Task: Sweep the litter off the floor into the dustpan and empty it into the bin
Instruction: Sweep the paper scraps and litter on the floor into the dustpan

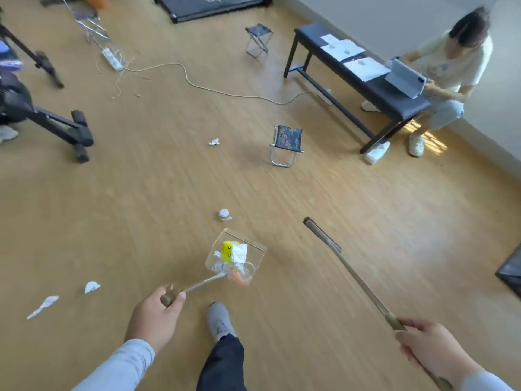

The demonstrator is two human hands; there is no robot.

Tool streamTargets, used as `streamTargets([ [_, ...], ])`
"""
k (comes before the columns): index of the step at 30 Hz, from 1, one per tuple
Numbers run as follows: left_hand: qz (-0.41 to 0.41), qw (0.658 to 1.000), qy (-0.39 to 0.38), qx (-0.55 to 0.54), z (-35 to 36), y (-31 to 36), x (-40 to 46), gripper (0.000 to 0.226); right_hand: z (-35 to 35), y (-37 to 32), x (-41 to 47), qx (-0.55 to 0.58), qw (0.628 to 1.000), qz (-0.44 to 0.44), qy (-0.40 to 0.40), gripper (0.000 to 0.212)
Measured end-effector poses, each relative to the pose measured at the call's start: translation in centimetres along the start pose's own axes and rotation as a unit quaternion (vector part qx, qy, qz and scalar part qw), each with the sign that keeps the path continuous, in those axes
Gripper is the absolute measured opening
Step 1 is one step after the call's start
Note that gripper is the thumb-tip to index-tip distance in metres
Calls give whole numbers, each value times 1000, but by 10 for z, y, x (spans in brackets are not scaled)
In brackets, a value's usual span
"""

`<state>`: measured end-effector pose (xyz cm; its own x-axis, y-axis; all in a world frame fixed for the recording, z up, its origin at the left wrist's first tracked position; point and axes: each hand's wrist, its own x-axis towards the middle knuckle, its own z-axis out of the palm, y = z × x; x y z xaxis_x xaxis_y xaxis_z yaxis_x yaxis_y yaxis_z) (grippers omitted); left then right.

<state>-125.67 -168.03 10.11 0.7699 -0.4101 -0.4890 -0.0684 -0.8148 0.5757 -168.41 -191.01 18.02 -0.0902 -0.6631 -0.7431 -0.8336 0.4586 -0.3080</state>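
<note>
My left hand (153,316) grips the long handle of a clear dustpan (258,251) that sits low over the wooden floor ahead of my foot. It holds a yellow scrap (226,251), white paper and an orange bit. My right hand (428,348) grips the broom handle; the narrow broom head (321,234) points out to the right of the dustpan. Loose litter lies around: a small white round piece (224,214) just beyond the dustpan, crumpled paper (214,141) farther off, and two white scraps (91,287) (43,306) at the left. No bin shows.
A small folding stool (286,145) stands ahead, another (258,38) farther back. A person crouches by a dark bench (352,77) at the right with papers and a tablet. A cable (197,86) snakes across the floor. Black exercise equipment (56,122) stands left. A dark object (510,272) lies at the right edge.
</note>
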Motion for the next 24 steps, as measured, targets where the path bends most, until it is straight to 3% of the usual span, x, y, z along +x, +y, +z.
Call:
streamTargets([
  [7,-43,999,8,-29,-48,-5,83,7,39,-150,11,-51,998,-28,-21,23],
  [13,-81,996,11,-35,-56,4,134,25,68,-239,44,-87,993,-53,-55,24],
  [19,-115,993,13,-33,-33,29,177,24,86,-332,81,-153,979,-112,-77,20],
  [24,-152,987,18,-55,-8,64,203,16,81,-399,124,-201,965,-139,-97,31],
])
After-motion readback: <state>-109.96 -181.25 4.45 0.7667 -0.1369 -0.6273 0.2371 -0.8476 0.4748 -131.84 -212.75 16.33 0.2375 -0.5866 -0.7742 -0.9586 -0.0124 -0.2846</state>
